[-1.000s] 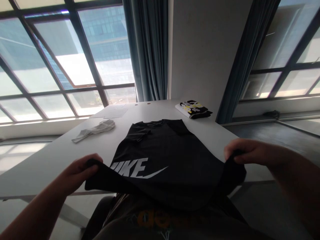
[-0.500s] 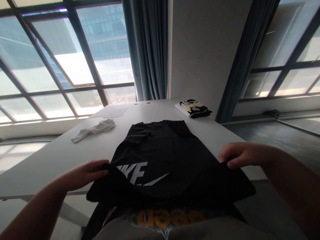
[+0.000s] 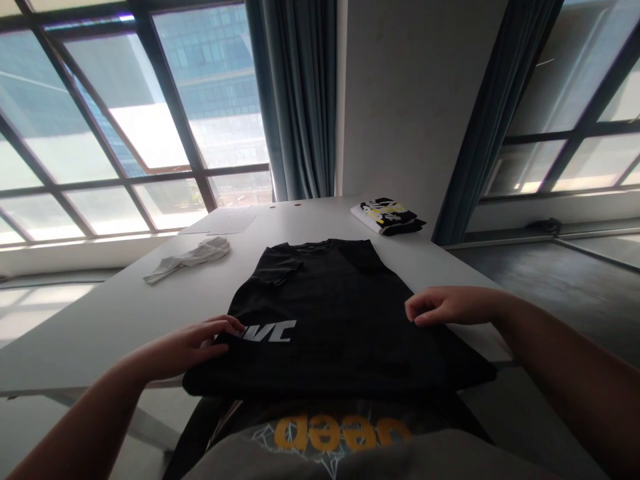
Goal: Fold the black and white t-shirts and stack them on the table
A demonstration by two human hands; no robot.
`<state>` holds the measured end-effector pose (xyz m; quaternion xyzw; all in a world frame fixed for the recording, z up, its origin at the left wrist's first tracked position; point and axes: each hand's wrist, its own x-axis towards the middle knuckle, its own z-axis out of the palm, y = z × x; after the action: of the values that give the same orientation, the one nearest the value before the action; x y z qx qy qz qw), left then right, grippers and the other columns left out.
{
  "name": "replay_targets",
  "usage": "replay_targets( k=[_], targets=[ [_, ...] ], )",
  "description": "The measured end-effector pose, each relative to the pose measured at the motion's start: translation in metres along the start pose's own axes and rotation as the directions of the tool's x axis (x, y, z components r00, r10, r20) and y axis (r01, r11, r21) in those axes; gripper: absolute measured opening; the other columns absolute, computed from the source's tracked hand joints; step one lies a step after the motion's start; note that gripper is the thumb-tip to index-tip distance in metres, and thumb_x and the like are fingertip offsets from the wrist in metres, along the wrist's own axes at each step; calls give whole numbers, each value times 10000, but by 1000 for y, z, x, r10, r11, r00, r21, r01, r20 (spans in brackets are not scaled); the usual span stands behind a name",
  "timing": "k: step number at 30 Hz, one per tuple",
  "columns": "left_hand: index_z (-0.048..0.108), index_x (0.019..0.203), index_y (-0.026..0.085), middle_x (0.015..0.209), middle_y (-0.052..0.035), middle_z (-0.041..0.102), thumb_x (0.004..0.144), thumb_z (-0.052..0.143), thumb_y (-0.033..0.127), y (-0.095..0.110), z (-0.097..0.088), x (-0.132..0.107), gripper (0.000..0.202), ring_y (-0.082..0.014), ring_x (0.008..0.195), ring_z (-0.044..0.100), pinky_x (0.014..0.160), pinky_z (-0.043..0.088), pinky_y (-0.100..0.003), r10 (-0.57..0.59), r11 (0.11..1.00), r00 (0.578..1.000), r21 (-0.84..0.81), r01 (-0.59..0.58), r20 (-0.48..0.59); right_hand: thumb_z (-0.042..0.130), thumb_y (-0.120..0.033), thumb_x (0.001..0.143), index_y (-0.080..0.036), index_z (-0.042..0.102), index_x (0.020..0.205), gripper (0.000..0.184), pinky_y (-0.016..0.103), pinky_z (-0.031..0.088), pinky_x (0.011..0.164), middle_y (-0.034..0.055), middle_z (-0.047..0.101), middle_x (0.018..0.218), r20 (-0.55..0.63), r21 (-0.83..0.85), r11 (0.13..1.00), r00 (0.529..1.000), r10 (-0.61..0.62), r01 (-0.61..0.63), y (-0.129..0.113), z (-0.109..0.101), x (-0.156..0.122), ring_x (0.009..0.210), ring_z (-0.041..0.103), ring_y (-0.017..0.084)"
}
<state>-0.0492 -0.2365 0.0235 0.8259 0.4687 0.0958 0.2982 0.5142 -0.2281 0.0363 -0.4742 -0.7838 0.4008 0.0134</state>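
Black T-shirt [image 3: 345, 300] on the white table [image 3: 115, 333], collar at the far end, near part reaching past the near table edge. The left hand [image 3: 193, 347] lies at the shirt's left side, thumb parted from loosely bent fingers; whether it pinches fabric cannot be told. The right hand [image 3: 443, 307], thumb and fingertips brought together, grips fabric at the right side. Far right: folded clothing [image 3: 387, 217]; left: crumpled pale cloth [image 3: 193, 259].

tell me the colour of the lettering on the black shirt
The lettering on the black shirt is white to pale grey, showing best in the head view.
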Motion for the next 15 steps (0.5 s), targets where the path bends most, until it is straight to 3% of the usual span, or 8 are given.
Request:
replay_targets(
  k=[4,9,12,15],
  targets=[
    [732,1270,241,1588,-111,535,1011,567,570,-13,4,24,449,-316,1363,582,1144,506,-406,124,982,990,153,-114,-60,682,-649,836,-184,689,888,468,305,465,742,39,636,851,-79,9,1000,997,26,-25,13,-12,23,782,567,194],
    [683,1395,224,1475,-135,632,950,580,672,-34,-23,92,640,-352,1326,598,1180,458,-468,114,976,990,196,-96,-82,724,-594,751,-174,700,914,451,301,482,740,52,689,874,-208,64,996,976,70,-58,41,-51,83,798,599,200],
    [715,1333,203,1394,-164,676,881,647,662,-37,-46,139,648,-358,1240,638,1126,499,-461,90,965,988,258,-54,-127,691,-532,760,-167,704,899,391,286,472,735,58,708,871,-400,-15,994,912,94,-109,45,-74,125,808,606,195],
    [756,1195,163,1270,-189,717,888,673,614,-37,-62,170,552,-356,1151,670,1089,517,-462,100,927,976,373,-21,-195,652,-519,820,-154,700,916,380,280,468,757,63,719,869,-563,-68,990,824,65,-124,41,-89,154,820,613,190]
  ],
)
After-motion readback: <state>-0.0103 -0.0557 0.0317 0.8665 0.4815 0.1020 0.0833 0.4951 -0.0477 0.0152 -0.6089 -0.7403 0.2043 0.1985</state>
